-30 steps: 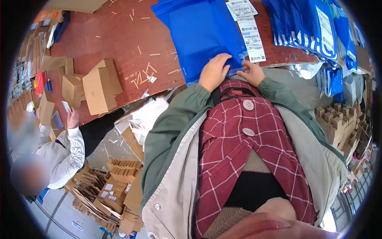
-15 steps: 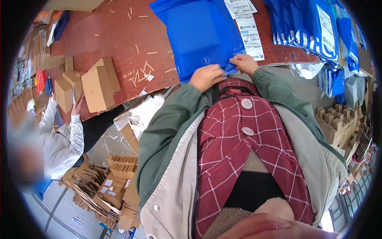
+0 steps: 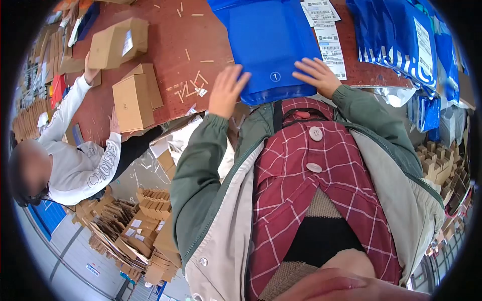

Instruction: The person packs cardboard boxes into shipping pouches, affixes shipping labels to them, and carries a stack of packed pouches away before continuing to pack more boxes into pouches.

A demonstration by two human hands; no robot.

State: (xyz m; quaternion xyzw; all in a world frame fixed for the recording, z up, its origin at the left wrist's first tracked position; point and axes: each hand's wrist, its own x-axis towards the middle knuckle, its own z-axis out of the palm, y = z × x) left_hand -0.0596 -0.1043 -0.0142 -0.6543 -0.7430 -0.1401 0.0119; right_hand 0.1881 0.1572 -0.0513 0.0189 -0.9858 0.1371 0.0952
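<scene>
A blue plastic bag [image 3: 266, 47] with a circled "1" lies on the red table in front of me, its lower edge at the table's front. My left hand [image 3: 227, 91] is open at the bag's left edge, fingers spread. My right hand [image 3: 319, 76] is open too, its fingertips on or just over the bag's right side. Nothing is held in either hand. Just right of the bag lie printed white labels [image 3: 329, 42], partly overlapping.
Blue packed bags [image 3: 394, 42] lie at the table's right. Wooden sticks and a cardboard box [image 3: 133, 103] are on the red table [image 3: 170, 50]. At the left a co-worker [image 3: 83, 155] lifts another box [image 3: 119, 44]. Cardboard stacks [image 3: 138, 233] stand below left.
Both my hands have let go of the bag's lower edge and spread apart, the left one farther. The bag's edge now lies flatter. The co-worker has raised a box.
</scene>
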